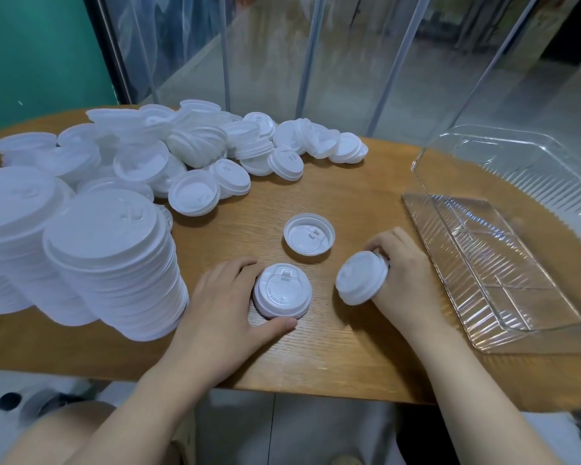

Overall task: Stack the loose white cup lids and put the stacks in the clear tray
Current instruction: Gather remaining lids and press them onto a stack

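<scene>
My left hand [225, 297] holds a short stack of white lids [282, 290] standing on the wooden table, thumb and fingers curved round its rim. My right hand [403, 273] grips a tilted white lid [361, 278] just above the table, to the right of that stack. One lid [309, 237] lies upside down behind them. A big heap of loose lids [188, 152] covers the table's back left. Two tall stacks of lids [114, 260] stand at the near left. The clear tray [503, 280] lies to the right with nothing in it.
The tray's clear hinged cover [517, 162] stands open behind the tray. The wooden table [349, 347] has a curved front edge close to my body. Clear plastic curtain strips [316, 62] hang behind the table, beside a green wall [31, 55] at the left.
</scene>
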`<state>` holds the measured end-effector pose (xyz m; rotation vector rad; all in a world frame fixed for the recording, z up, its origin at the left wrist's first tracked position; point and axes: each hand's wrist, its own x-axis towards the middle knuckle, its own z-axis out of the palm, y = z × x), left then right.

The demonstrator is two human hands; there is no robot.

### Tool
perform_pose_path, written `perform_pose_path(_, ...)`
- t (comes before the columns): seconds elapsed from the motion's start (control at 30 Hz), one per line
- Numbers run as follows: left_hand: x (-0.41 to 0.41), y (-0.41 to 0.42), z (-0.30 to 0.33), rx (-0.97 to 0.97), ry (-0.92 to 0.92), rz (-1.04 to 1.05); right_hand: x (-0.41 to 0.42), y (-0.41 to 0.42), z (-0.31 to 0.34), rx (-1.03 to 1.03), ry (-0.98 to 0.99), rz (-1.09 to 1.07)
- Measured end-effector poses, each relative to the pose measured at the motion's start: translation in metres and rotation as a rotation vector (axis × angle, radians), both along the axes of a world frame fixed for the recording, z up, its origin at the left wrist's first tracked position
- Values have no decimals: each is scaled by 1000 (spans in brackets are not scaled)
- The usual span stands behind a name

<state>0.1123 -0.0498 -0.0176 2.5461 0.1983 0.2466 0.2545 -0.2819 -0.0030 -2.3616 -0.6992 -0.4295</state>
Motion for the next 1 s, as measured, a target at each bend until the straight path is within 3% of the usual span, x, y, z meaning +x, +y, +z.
perform_pose_path(0.13, 0, 0, 1, 10, 8, 0, -1, -2, 0, -1, -3, -144)
perform_pose_path(0.23, 0, 0, 1, 14, 21, -1, -1, -9, -1, -94, 13, -18)
perform_pose_path(0.37, 1, 1, 0, 17, 19, 3, -2, -22, -1, -190, 174, 104)
perform_pose_path(0.67, 1, 1, -3, 19, 11, -3, -11, -12, 0, -220, 307, 190)
perform_pose_path(1.0, 2, 0, -2, 18, -15, 1, -21, 4, 6, 19, 248, 279)
